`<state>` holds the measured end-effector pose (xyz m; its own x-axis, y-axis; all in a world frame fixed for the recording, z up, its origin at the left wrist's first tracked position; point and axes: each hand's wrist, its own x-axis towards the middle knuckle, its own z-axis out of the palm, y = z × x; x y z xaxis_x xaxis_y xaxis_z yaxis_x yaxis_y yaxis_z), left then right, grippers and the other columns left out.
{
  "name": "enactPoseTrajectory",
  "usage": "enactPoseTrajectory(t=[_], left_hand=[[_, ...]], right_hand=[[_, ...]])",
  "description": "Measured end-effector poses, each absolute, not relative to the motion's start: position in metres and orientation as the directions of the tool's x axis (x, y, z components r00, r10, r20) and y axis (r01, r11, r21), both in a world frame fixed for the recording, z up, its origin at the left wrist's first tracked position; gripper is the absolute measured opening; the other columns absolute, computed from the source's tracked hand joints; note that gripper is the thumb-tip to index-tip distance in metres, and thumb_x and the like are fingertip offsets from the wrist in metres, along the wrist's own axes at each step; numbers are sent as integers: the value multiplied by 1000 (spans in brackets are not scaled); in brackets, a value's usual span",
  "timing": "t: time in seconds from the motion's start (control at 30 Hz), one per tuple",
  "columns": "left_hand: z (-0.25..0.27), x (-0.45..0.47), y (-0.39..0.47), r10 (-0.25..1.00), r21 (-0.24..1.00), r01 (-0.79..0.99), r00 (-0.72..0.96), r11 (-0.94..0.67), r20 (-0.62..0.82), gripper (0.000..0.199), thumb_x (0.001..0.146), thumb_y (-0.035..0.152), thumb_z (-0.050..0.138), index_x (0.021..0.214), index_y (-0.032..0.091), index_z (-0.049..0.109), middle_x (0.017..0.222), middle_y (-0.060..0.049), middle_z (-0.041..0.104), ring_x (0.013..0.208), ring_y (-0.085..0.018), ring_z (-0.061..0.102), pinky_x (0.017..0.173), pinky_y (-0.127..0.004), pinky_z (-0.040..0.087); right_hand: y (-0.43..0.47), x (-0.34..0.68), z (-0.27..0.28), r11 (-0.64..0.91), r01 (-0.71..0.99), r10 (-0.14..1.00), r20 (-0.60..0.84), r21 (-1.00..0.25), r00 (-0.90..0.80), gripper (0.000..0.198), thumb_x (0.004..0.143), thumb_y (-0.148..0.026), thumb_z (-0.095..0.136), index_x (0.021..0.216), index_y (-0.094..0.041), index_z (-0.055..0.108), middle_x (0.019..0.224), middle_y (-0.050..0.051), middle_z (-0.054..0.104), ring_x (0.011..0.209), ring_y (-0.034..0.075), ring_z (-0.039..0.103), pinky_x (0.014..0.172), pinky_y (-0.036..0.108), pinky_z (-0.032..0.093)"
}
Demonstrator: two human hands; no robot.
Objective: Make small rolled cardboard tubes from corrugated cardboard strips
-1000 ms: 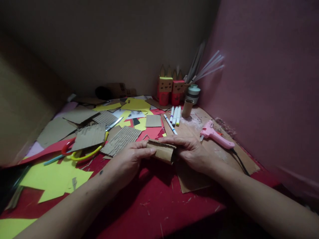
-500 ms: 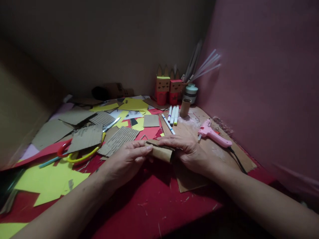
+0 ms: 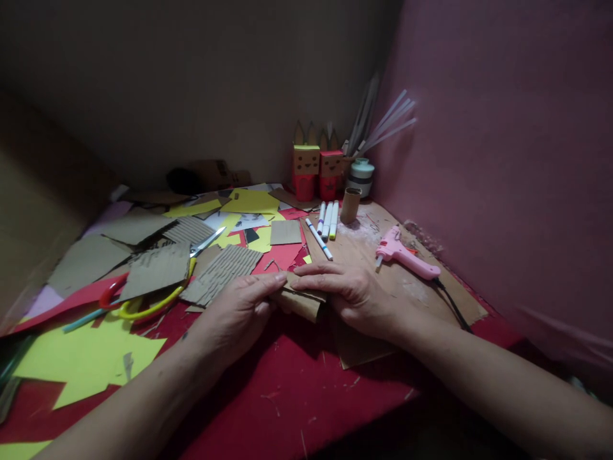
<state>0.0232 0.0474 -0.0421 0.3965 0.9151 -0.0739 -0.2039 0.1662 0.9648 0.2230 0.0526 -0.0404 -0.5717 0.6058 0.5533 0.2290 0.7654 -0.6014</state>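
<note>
Between both hands is a rolled piece of brown cardboard, with a seam along its upper side. My left hand is closed on its left end, the thumb on top. My right hand rests its fingers over the roll's top and right part; its thumb is hidden. Just beyond the hands lie a square of cardboard, a corrugated cardboard piece and several markers. A standing cardboard tube is farther back. To the right of my right hand lies a pink glue gun.
Scissors with red and yellow handles lie partly under cardboard at left. Yellow paper covers the near left. Two red boxes with drawn faces, a pale jar and glue sticks stand at the back. A pink wall bounds the right.
The cardboard roll has tilted in my hands, so more of its top flap shows. My right fingers have shifted slightly left over it. The whole view has moved a little.
</note>
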Motion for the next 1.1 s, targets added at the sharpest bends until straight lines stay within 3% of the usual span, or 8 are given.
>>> enactPoseTrajectory(t=[0.17,0.3,0.37,0.47,0.57,0.77,0.97,1.1], left_hand=[[-26,19,44,957,1000,26,289,-5,-3,16,78,24,57,75,19,72,81,-5,67,79,-21,56,78,-30,44],[-10,22,41,989,997,65,143,-41,31,19,79,24,55,68,20,70,75,-4,64,74,-20,54,72,-28,45],[-6,26,40,993,994,65,84,-83,78,23,83,27,51,72,19,70,80,-4,65,75,-19,55,76,-29,46],[-5,29,37,984,975,140,66,-173,165,22,87,29,50,85,20,70,90,-3,66,83,-19,55,85,-29,44],[-8,29,35,975,946,235,63,-222,213,20,87,29,51,81,22,69,87,-2,63,85,-18,54,85,-27,43],[-9,31,33,968,938,239,67,-249,240,22,84,26,55,65,21,67,77,-2,59,86,-21,53,83,-27,41],[-6,34,32,966,923,282,80,-260,248,24,88,29,50,77,23,71,84,-2,61,83,-20,51,85,-27,39],[-5,34,30,974,935,273,65,-227,218,27,89,31,49,73,23,71,75,-2,61,77,-20,50,82,-27,39]], right_hand=[[48,223,-31,752,247,629,553,-611,-546,63,65,6,40,120,-21,57,118,5,62,112,16,56,98,36,44],[43,225,-18,588,350,809,537,-729,-240,38,70,-4,49,103,-18,62,102,6,64,96,17,58,84,32,47],[42,224,-14,395,279,917,356,-875,-183,16,79,-16,52,90,-17,64,83,4,63,76,14,58,67,27,47],[44,218,-14,3,98,950,-28,-995,-311,30,89,-39,47,79,-16,62,54,-2,52,44,8,43,43,22,32],[48,212,-22,-178,-79,911,-134,-981,-390,30,86,-43,52,73,-16,58,48,-4,47,37,5,36,36,21,23],[55,207,-33,-280,-270,917,-174,-921,-358,21,72,-33,71,76,-15,62,56,-3,55,40,5,46,31,18,27],[55,206,-35,-283,-265,908,-168,-922,-385,26,72,-38,70,71,-14,61,48,-1,57,36,7,50,31,17,35],[54,205,-34,-264,-296,878,-102,-918,-467,25,72,-30,71,90,-13,65,60,0,63,47,9,59,38,17,43]])
